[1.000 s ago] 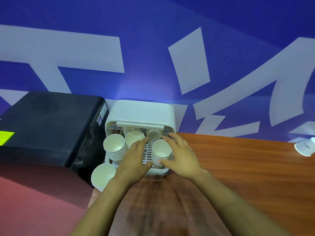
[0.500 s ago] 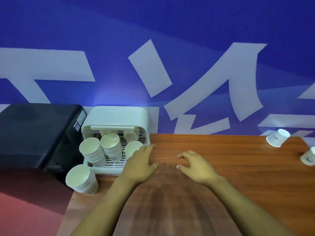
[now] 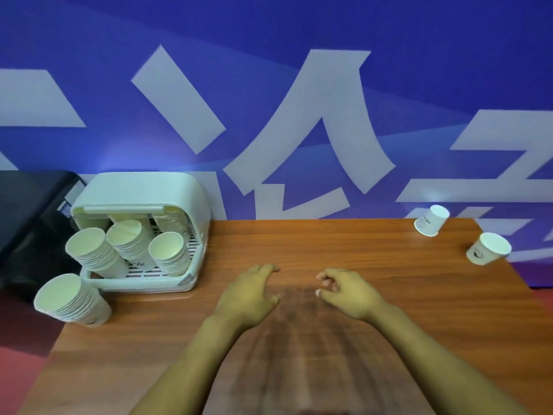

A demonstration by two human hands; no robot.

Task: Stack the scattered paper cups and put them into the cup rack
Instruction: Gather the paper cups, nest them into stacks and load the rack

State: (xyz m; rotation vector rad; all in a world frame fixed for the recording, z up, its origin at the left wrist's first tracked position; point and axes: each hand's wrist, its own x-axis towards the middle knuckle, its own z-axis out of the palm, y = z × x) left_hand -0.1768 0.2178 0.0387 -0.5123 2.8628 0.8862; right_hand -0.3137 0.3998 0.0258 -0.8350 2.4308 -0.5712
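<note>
- Both hands hover empty above the middle of a wooden table (image 3: 359,310); the left hand (image 3: 248,298) has relaxed, loosely spread fingers, grasping nothing; the right hand (image 3: 347,290) has loosely curled fingers, also grasping nothing.
- A white cup rack (image 3: 197,205) sits at the table's far left corner, holding several stacks of paper cups (image 3: 169,256); another stack (image 3: 70,301) stands just outside its front left corner.
- Two loose paper cups remain at the far right: one tipped cup (image 3: 431,220) by the wall; one edge cup (image 3: 488,248) near the table's edge.
- Likely next step: reach right; nest one cup inside the other gently, squeezing lightly so the thin walls do not crush, and take care not to knock the edge cup off.
</note>
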